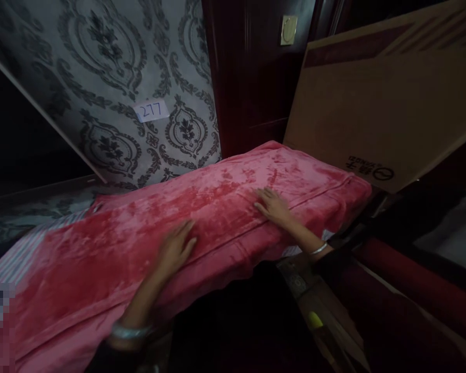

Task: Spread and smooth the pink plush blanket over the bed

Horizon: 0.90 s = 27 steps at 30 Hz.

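A red plush blanket [217,191] covers a long padded surface and hangs over its near edge, where a seam runs along its length. On its middle part rests my left hand [176,246], fingers stretched forward and slightly blurred. Farther right, my right hand [274,207] lies flat on the blanket with its fingers spread. Neither hand grips the cloth. At the far left, a striped sheet [27,254] shows from under the blanket.
Behind the blanket stands a wall with patterned wallpaper [112,77], bearing a paper label [152,110] marked 277. A dark red wooden panel [252,77] adjoins it. A large cardboard box [376,103] leans at the right. Something yellow [316,319] lies low in the foreground.
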{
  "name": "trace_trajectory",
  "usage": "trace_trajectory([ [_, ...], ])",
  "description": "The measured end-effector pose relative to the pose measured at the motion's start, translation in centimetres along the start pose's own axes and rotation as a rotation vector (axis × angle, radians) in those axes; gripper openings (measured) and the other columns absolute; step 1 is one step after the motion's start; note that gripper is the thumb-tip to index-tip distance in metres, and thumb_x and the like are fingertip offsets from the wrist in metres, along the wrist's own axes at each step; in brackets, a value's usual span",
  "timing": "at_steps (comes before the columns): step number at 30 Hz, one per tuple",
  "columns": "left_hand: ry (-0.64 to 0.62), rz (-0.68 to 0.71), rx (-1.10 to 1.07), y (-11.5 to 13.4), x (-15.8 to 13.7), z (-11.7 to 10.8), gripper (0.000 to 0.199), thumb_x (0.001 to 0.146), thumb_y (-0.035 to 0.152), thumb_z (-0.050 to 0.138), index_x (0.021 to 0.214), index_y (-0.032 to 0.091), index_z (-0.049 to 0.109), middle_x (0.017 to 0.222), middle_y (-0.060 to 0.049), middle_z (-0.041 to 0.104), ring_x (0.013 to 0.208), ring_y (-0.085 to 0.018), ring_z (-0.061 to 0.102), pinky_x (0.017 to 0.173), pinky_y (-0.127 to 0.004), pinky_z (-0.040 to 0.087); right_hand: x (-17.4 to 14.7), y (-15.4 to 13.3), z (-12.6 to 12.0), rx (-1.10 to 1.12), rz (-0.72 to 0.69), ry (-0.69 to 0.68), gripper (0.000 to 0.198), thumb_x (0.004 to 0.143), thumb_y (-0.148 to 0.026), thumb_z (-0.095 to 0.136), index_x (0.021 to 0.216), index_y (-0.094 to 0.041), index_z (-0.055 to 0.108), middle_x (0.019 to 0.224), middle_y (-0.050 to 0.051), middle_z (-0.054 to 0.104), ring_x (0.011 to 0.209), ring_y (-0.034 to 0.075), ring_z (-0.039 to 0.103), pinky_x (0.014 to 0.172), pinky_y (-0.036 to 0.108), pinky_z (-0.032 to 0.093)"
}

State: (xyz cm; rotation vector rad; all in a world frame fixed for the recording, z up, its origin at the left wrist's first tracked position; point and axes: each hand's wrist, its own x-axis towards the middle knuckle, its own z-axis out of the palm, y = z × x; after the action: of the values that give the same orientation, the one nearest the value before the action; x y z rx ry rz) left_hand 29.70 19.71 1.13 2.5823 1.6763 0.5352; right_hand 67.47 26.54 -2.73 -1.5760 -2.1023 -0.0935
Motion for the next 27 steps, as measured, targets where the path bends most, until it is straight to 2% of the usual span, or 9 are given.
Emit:
trace_trajectory([
  [3, -0.133, -0.084, 0.103, 3.1, 4.2, 2.2, 0.065, 0.097, 0.041, 0.054, 0.157, 0.019, 0.041, 0.166, -0.016, 0.030, 0.154, -0.038, 0.026, 0.121, -0.064, 0.026, 1.0, 0.5, 0.4, -0.173, 0.158, -0.104, 0.061, 0.102, -0.048, 0.047, 0.158, -0.024, 0.041, 0.165, 0.012, 0.034, 0.152, 0.039, 0.027, 0.117, 0.064, 0.029],
  [6, -0.231, -0.120, 0.179, 4.0, 5.3, 4.5, 0.064, 0.099, 0.044, 0.051, 0.159, 0.025, 0.037, 0.170, -0.014, 0.021, 0.156, -0.042, 0.016, 0.119, -0.072, 0.019, 0.5, 1.1, 1.5, -0.239, 0.234, -0.238, 0.059, 0.103, -0.054, 0.044, 0.157, -0.029, 0.044, 0.167, 0.009, 0.031, 0.151, 0.040, 0.028, 0.117, 0.066, 0.026],
  [9, -0.241, -0.113, 0.232, 3.5, 4.7, 5.6, 0.061, 0.102, 0.044, 0.044, 0.160, 0.026, 0.036, 0.170, -0.012, 0.020, 0.157, -0.040, 0.012, 0.120, -0.071, 0.017, -0.1, 1.3, 1.9, -0.231, 0.248, -0.267, 0.061, 0.103, -0.058, 0.040, 0.158, -0.030, 0.042, 0.168, 0.009, 0.029, 0.152, 0.039, 0.025, 0.119, 0.064, 0.021],
  [13, -0.209, -0.120, 0.260, 2.3, 4.9, 6.2, 0.060, 0.101, 0.045, 0.043, 0.158, 0.027, 0.039, 0.170, -0.012, 0.025, 0.157, -0.040, 0.015, 0.119, -0.069, 0.022, 1.1, 2.3, 0.9, -0.169, 0.218, -0.304, 0.062, 0.103, -0.060, 0.037, 0.159, -0.032, 0.039, 0.168, 0.007, 0.029, 0.153, 0.036, 0.025, 0.120, 0.061, 0.021],
  [15, -0.189, -0.108, 0.262, 2.0, 5.3, 6.5, 0.059, 0.100, 0.045, 0.043, 0.157, 0.027, 0.042, 0.169, -0.011, 0.027, 0.156, -0.040, 0.018, 0.119, -0.070, 0.022, 1.8, 3.8, -0.2, -0.168, 0.234, -0.270, 0.062, 0.104, -0.059, 0.035, 0.160, -0.031, 0.038, 0.167, 0.008, 0.031, 0.152, 0.034, 0.027, 0.120, 0.060, 0.022],
  [18, -0.174, -0.092, 0.260, 1.8, 5.5, 6.7, 0.059, 0.100, 0.043, 0.041, 0.157, 0.026, 0.041, 0.169, -0.012, 0.027, 0.156, -0.040, 0.018, 0.118, -0.070, 0.022, 1.9, 7.0, -1.6, -0.237, 0.354, -0.195, 0.062, 0.105, -0.055, 0.034, 0.161, -0.029, 0.035, 0.167, 0.009, 0.030, 0.152, 0.035, 0.025, 0.119, 0.061, 0.023],
  [21, -0.180, -0.092, 0.264, 1.7, 5.4, 6.7, 0.061, 0.100, 0.042, 0.037, 0.158, 0.024, 0.040, 0.169, -0.011, 0.025, 0.157, -0.039, 0.016, 0.118, -0.071, 0.021, 1.4, 9.7, -2.2, -0.278, 0.444, -0.243, 0.062, 0.105, -0.055, 0.036, 0.161, -0.029, 0.036, 0.168, 0.010, 0.029, 0.152, 0.037, 0.027, 0.118, 0.060, 0.026],
  [24, -0.175, -0.090, 0.268, 1.4, 5.3, 6.9, 0.062, 0.099, 0.042, 0.035, 0.157, 0.023, 0.040, 0.169, -0.011, 0.025, 0.157, -0.039, 0.015, 0.118, -0.070, 0.022, 1.4, 11.2, -2.4, -0.276, 0.438, -0.282, 0.061, 0.104, -0.057, 0.036, 0.159, -0.031, 0.039, 0.167, 0.009, 0.031, 0.150, 0.036, 0.031, 0.117, 0.057, 0.030],
  [27, -0.160, -0.081, 0.258, 1.0, 5.4, 7.2, 0.062, 0.098, 0.042, 0.034, 0.157, 0.023, 0.041, 0.169, -0.010, 0.026, 0.157, -0.038, 0.015, 0.118, -0.070, 0.022, 2.0, 12.9, -3.2, -0.280, 0.430, -0.233, 0.059, 0.105, -0.053, 0.034, 0.158, -0.028, 0.039, 0.164, 0.011, 0.037, 0.149, 0.033, 0.033, 0.117, 0.055, 0.030],
])
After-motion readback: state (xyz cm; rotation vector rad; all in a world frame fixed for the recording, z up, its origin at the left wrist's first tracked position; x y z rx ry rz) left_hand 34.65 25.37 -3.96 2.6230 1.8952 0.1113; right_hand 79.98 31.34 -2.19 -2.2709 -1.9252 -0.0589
